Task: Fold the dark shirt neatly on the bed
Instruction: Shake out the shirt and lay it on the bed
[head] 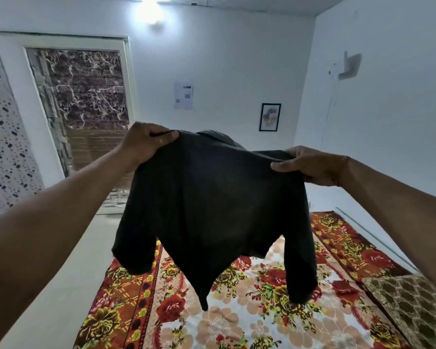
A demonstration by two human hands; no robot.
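Observation:
The dark shirt (212,202) hangs in the air in front of me, spread out, with its two short sleeves dangling at the sides and its lower edge bunched to a point. My left hand (146,144) pinches its left shoulder. My right hand (310,165) pinches its right shoulder. The collar shows at the top between my hands. Below the shirt lies the bed (237,323), covered by a flowered sheet in red, orange and cream.
A brown patterned pillow (413,306) lies at the bed's right side, close to the white wall. Pale floor (68,273) runs along the bed's left. A doorway with a dark marbled panel (86,89) stands at the back left.

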